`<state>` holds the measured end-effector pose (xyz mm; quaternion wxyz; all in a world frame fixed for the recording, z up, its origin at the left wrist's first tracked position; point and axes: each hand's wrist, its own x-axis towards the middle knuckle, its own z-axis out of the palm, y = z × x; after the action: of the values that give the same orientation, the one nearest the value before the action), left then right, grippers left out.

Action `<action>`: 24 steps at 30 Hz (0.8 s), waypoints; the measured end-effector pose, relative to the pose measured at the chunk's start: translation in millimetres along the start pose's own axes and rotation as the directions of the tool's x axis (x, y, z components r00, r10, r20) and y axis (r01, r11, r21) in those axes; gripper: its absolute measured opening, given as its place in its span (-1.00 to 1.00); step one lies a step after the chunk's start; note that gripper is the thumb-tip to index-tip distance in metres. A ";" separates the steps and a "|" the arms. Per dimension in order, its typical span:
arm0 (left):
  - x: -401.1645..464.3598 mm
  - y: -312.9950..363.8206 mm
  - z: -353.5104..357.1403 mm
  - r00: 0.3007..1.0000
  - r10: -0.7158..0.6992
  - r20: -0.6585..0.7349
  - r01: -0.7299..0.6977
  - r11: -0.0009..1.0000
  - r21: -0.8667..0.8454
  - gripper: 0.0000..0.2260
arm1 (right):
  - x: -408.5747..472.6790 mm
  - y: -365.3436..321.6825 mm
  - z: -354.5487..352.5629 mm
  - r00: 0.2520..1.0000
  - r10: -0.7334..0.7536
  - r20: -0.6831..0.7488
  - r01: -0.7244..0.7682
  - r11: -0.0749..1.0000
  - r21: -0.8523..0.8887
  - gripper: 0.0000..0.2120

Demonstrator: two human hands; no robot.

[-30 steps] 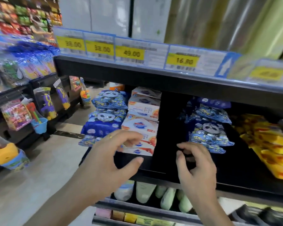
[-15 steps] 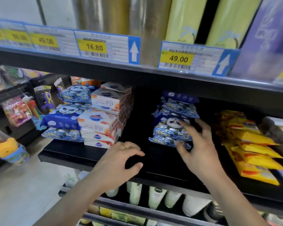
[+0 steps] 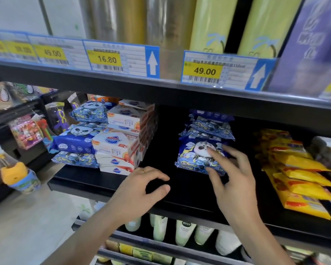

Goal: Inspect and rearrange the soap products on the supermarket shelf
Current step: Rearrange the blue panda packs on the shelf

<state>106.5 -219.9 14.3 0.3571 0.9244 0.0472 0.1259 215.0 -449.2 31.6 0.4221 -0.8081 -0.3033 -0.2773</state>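
Showing soft, crinkly blue plastic soap packs (image 3: 203,157) printed with a panda face, lying stacked in the middle of the matte black shelf (image 3: 107,185). Sitting to their left, apart across a bare gap: squared white cardboard soap boxes (image 3: 120,142) piled flat, touching more blue packs (image 3: 76,139) at the shelf's end. Lying to the right: glossy yellow pouches (image 3: 302,180), overlapping and tilted. Reaching in from below, right hand (image 3: 231,180) gripping the front panda pack, forefinger lying on its face, thumb pressing its lower edge. Hovering over the shelf's front, left hand (image 3: 141,190) curling thumb and fingers into a loose C, holding nothing.
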 end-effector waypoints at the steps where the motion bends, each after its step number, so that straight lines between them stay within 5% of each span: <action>1: 1.2 5.3 -2.9 0.999 -0.049 -0.006 0.048 0.992 -0.120 -0.78 | -5.4 -4.3 -0.6 0.999 -0.035 -0.016 0.035 0.999 -0.007 -0.54; 6: 7.8 40.2 -18.7 0.952 -0.249 0.180 0.304 0.680 -0.667 -0.63 | -29.0 -24.3 0.8 0.990 -0.140 0.004 0.140 0.990 -0.005 -0.48; 9: 3.7 53.8 -20.4 0.938 -0.216 0.270 0.344 0.651 -0.676 -0.63 | -39.2 -33.7 3.3 0.981 -0.190 0.026 0.190 0.982 0.011 -0.46; 13: -3.0 54.6 -22.7 0.950 -0.219 0.220 0.311 0.656 -0.688 -0.74 | -47.1 -41.8 3.7 0.984 -0.171 0.051 0.170 0.985 0.027 -0.29; 19: -6.4 42.9 -27.1 0.968 -0.209 0.140 0.248 0.695 -0.675 -0.64 | -44.8 -58.4 -8.6 0.995 0.100 0.017 -0.101 0.978 0.180 -0.12; 22: -7.2 42.3 -29.4 0.978 -0.186 0.093 0.197 0.686 -0.700 -0.62 | -35.0 -60.9 -13.7 0.939 0.340 -0.050 -0.316 0.912 0.263 -0.42; 24: -8.5 41.0 -30.5 0.987 -0.156 0.047 0.146 0.725 -0.673 -0.58 | -23.5 -65.7 -19.9 0.825 0.563 0.054 -0.542 0.760 0.359 -0.70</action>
<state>90.1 -232.0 61.9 0.6757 0.7248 0.0757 0.1110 148.1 -442.0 58.6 0.6334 -0.7622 -0.0848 -0.1031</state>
